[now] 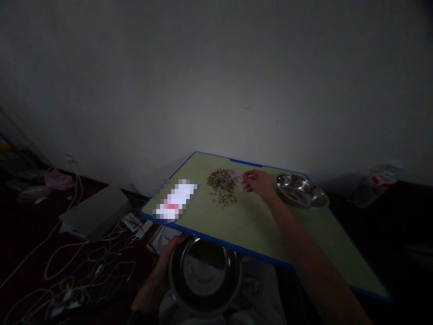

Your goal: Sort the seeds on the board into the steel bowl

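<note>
A pale green table (257, 221) with a blue rim stands against a white wall. A heap of small dark seeds (221, 185) lies near its far edge. My right hand (260, 184) reaches over the table and pinches a small pale card or wrapper (236, 177) right beside the heap. My left hand (161, 275) is below the near table edge, wrapped round the rim of a steel bowl (204, 275) held over my lap. The bowl's inside looks dark and I cannot tell what is in it.
A second steel bowl (301, 189) sits at the table's far right. A blurred white and pink object (174, 201) lies at the left edge. On the floor to the left are a grey box (96, 212) and tangled white cables (77, 271). A plastic packet (375, 183) lies right.
</note>
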The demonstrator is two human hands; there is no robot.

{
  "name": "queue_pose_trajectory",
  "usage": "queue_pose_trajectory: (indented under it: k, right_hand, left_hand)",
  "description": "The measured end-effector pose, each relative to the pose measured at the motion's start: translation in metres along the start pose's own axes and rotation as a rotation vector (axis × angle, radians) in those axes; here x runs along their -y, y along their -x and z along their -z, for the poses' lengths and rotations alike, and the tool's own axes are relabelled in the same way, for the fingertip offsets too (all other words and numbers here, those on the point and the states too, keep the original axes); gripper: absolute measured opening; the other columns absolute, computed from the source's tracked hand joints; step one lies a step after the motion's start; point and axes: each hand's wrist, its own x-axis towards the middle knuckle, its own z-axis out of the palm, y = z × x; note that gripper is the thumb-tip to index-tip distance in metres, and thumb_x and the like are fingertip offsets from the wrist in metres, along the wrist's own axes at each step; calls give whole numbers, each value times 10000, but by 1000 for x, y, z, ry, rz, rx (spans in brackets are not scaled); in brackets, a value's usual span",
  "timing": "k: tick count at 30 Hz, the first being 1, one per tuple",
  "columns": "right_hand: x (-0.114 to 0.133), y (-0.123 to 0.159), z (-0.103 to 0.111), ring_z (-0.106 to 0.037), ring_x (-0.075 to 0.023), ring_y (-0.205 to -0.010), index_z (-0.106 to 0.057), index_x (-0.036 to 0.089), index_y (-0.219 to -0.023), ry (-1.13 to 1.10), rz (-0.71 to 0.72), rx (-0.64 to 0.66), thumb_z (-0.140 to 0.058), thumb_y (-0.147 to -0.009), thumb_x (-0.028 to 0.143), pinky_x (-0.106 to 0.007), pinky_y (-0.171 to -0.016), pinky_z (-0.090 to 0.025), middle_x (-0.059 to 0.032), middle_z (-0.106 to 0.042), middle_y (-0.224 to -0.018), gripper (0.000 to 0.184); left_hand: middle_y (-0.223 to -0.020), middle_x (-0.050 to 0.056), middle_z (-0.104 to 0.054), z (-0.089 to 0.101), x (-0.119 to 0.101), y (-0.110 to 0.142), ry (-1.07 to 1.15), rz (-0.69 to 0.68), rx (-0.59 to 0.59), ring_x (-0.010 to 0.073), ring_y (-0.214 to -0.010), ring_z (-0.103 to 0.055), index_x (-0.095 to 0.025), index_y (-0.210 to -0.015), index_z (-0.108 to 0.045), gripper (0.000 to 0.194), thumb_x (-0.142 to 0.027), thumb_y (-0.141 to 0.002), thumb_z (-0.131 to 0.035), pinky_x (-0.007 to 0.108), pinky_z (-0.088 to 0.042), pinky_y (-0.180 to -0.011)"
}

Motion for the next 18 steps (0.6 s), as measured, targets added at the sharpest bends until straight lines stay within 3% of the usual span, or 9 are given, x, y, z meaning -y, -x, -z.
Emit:
queue_pose_trajectory:
  k: [2,4,8,12,16,18]
  right_hand:
    - [-5,1,-4,-585,-116,-466,-506,116,-885,-71,-37,-54,-475,-774,283,-205,-401,-457,-99,-648,-703,203]
    - [-5,6,-2,-581,-116,-458,-495,124,-876,-112,-31,-29,-491,-764,299,-203,-393,-453,-85,-642,-666,208]
    - [6,22,6,-587,-121,-496,-537,130,-855,-135,116,181,-543,-718,352,-197,-416,-441,-51,-636,-623,260]
    - [17,39,-3,-583,-113,-548,-613,130,-817,7,276,413,-569,-689,319,-196,-477,-430,-33,-642,-637,232]
    - [15,46,-19,-570,-100,-584,-645,154,-775,227,397,401,-575,-681,283,-195,-540,-408,-11,-644,-660,174]
    - [12,45,-23,-561,-96,-593,-653,166,-773,325,436,362,-564,-693,287,-193,-555,-389,-4,-643,-663,169]
  left_hand:
    - [-519,14,-677,-1,2,-1,-18,14,-9,194,-565,-633,-147,-590,-642,130,-238,-643,-565,293,-459,-621]
    - [-526,13,-679,-1,3,-1,-28,19,-10,197,-583,-637,-148,-596,-644,121,-239,-637,-575,293,-458,-633]
    - [-504,-12,-668,-4,5,1,-25,-18,-25,173,-535,-623,-160,-560,-641,129,-231,-640,-568,273,-458,-598]
    - [-510,-3,-672,-3,6,0,-13,10,-3,168,-537,-620,-151,-571,-651,154,-249,-652,-564,257,-458,-585]
    - [-563,25,-694,0,6,-2,0,93,97,189,-588,-634,-136,-644,-667,198,-291,-678,-548,278,-462,-631]
    - [-552,28,-694,-1,5,-2,4,110,90,187,-575,-636,-137,-612,-662,198,-281,-680,-543,277,-464,-625]
